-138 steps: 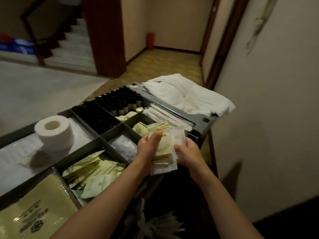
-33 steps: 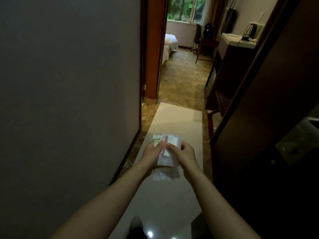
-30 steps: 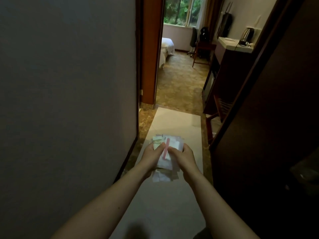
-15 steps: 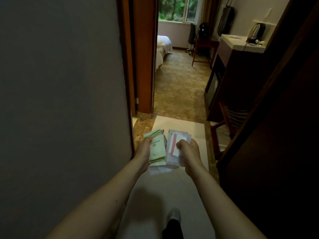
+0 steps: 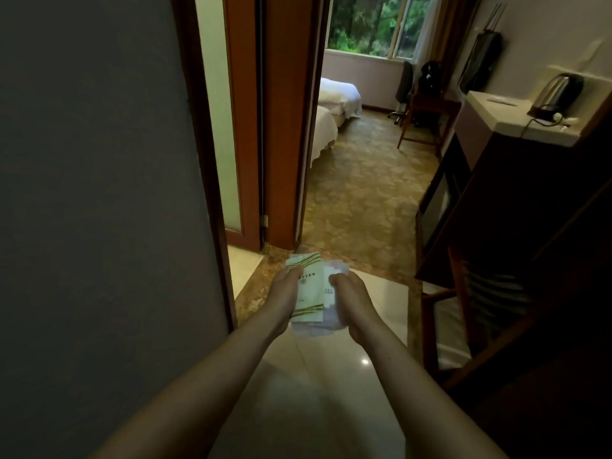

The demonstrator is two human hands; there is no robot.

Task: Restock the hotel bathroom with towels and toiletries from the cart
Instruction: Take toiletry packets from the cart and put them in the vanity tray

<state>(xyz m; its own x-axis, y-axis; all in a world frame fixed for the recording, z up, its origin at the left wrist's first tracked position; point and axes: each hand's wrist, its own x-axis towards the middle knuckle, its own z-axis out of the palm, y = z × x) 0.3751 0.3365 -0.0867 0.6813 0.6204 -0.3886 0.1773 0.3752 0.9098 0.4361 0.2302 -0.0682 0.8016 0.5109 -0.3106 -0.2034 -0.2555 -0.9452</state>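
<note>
Both hands grip a stack of sachets (image 5: 311,294) over the tiled floor (image 5: 331,392): left hand (image 5: 285,289) on the green-striped top sachet, right hand (image 5: 351,297) on the white ones. Printed text is too small to read.

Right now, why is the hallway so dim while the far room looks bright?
Head view: daylight comes through the far window, leaving the near wall dark; a glare spot shines on the floor; the packets in the left hand and right hand look slightly soft.
</note>
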